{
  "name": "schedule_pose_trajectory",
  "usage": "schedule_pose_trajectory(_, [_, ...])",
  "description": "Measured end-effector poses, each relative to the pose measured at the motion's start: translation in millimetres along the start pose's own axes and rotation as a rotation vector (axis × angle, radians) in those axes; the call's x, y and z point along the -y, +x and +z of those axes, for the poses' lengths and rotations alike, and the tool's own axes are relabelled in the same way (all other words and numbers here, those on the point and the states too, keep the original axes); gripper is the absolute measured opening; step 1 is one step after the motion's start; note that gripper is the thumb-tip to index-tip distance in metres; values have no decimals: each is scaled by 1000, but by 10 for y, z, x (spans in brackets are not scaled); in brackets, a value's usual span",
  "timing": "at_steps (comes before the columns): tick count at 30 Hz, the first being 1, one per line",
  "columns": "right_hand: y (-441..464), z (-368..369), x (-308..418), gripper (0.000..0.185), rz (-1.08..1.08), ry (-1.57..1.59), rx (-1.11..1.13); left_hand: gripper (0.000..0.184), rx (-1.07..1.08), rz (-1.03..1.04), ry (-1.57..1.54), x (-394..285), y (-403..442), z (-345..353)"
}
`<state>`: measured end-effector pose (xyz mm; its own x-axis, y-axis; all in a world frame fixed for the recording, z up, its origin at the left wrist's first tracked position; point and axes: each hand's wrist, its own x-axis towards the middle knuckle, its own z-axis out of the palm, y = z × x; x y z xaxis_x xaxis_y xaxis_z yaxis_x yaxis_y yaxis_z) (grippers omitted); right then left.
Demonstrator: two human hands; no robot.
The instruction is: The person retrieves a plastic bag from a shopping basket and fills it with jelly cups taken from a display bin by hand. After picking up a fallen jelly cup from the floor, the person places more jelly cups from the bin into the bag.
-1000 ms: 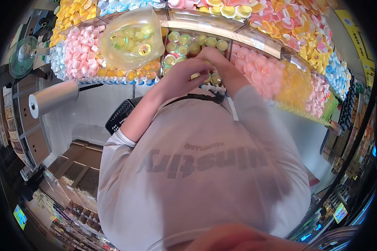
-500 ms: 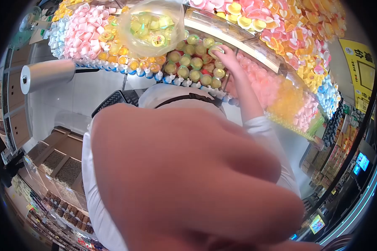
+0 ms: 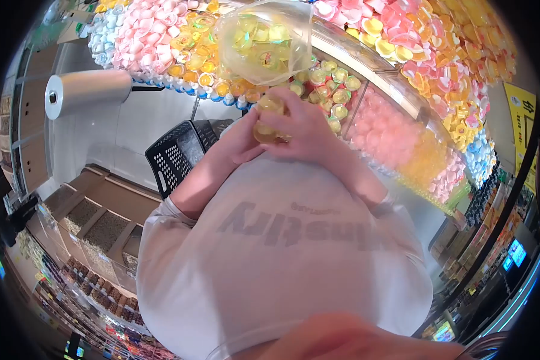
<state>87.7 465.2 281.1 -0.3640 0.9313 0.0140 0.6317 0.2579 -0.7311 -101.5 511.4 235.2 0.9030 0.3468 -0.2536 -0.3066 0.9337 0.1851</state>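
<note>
Both hands are in front of my chest, at the near edge of the sweets display. My left hand [image 3: 244, 139] is closed around the left side of a small bunch of pale yellow-green jelly cups [image 3: 270, 123]. From the right, my right hand [image 3: 309, 125] covers and grips the same cups, its fingers hiding part of them. Just beyond the hands, a clear plastic bag [image 3: 237, 57] rests on the display with several yellow-green cups inside. To its right, more of these cups lie in a bin [image 3: 336, 90], partly hidden by my right hand.
Pink jelly cups [image 3: 384, 123] fill the neighbouring section, with more sweets on a raised tier [image 3: 438, 51] behind. At left are a roll of plastic bags [image 3: 90, 93] and a black basket [image 3: 171, 153]. Grain bins [image 3: 102, 225] stand lower left.
My right hand has come back from the bin to my chest, and my left hand has come into view. A large blurred skin-coloured shape has mostly left the lower view.
</note>
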Motion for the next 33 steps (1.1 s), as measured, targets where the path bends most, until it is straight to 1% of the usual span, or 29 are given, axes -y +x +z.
schedule_pose_trajectory(1, [79,68,23,64,25,-7,-18,59,6,185,505,2,-70,-222])
schedule_pose_trajectory(2, [176,114,7,67,-35,-47,-69,59,30,382,1006,46,-66,-393])
schedule_pose_trajectory(3, [215,140,-7,71,-94,-86,-115,56,-52,383,710,39,-63,-404])
schedule_pose_trajectory(4, [200,159,0,71,-68,-93,-129,54,-125,414,409,25,-56,-387])
schedule_pose_trajectory(5, [180,175,10,72,-97,-38,-112,55,-245,197,-110,-140,-113,-387])
schedule_pose_trajectory(6, [156,180,14,74,-131,19,-94,55,-223,194,-86,-239,-186,-553])
schedule_pose_trajectory(7, [100,117,11,71,-92,46,-72,56,-203,194,-60,-359,-270,-723])
schedule_pose_trajectory(8, [29,72,-46,71,-85,45,-83,56,-196,241,16,-535,-309,-776])
schedule_pose_trajectory(9, [-60,38,-128,66,54,136,-87,55,-188,289,92,-710,-319,-790])
schedule_pose_trajectory(10, [-168,27,-206,61,194,232,-88,53,-407,390,264,-895,-297,-710])
schedule_pose_trajectory(11, [-281,62,-316,61,199,234,-96,51,-621,492,440,-1110,-218,-595])
schedule_pose_trajectory(13, [-531,242,-584,44,410,270,-327,48,-838,668,990,-1516,89,-517])
schedule_pose_trajectory(14, [-638,326,-688,44,417,275,-336,47,-900,739,1258,-1781,274,-779])
schedule_pose_trajectory(15, [-741,404,-789,40,496,329,-415,45,-947,808,1529,-2004,491,-1007])
schedule_pose_trajectory(16, [-854,466,-893,36,576,381,-495,44,-914,871,1917,-2103,686,-963])
schedule_pose_trajectory(17, [-963,508,-1007,36,584,379,-508,43,-849,929,2306,-2189,874,-898])
schedule_pose_trajectory(18, [-1058,536,-1135,36,655,290,-529,43,-825,935,2310,-2294,1083,-1024])
schedule_pose_trajectory(19, [-1145,564,-1271,37,725,202,-547,42,-759,880,2485,-2413,1270,-1225])
schedule_pose_trajectory(20, [-1236,616,-1437,37,733,202,-559,41,-690,814,2658,-2452,1376,-1329])
schedule_pose_trajectory(21, [-1311,673,-1628,36,768,167,-601,45,-639,759,2654,-2406,1403,-1289])
schedule_pose_trajectory(22, [-1318,667,-1742,36,803,134,-644,46,-593,707,2667,-2405,1463,-1324])
schedule_pose_trajectory(24, [-1294,628,-1875,36,817,178,-711,46,-517,625,2667,-2470,1537,-1451])
schedule_pose_trajectory(26, [-1208,502,-1894,36,647,-152,-750,46,-452,565,2649,-2544,1599,-1565])
schedule_pose_trajectory(27, [-1185,479,-1989,47,661,-157,-664,46,-429,538,2633,-2603,1618,-1622])
schedule_pose_trajectory(28, [-1147,482,-2103,47,664,-154,-671,47,-402,514,2612,-2674,1638,-1675])
schedule_pose_trajectory(30, [-1047,539,-2268,71,776,-262,-350,47,-373,494,2544,-2872,1683,-1810])
schedule_pose_trajectory(31, [-985,553,-2265,71,779,-260,-354,47,-362,498,2500,-2959,1668,-1826])
schedule_pose_trajectory(32, [-902,570,-2269,80,840,-367,-189,47,-402,592,2427,-3048,1625,-1848])
schedule_pose_trajectory(33, [-825,581,-2270,89,893,-472,-19,48,-460,732,2330,-3050,1490,-1773])
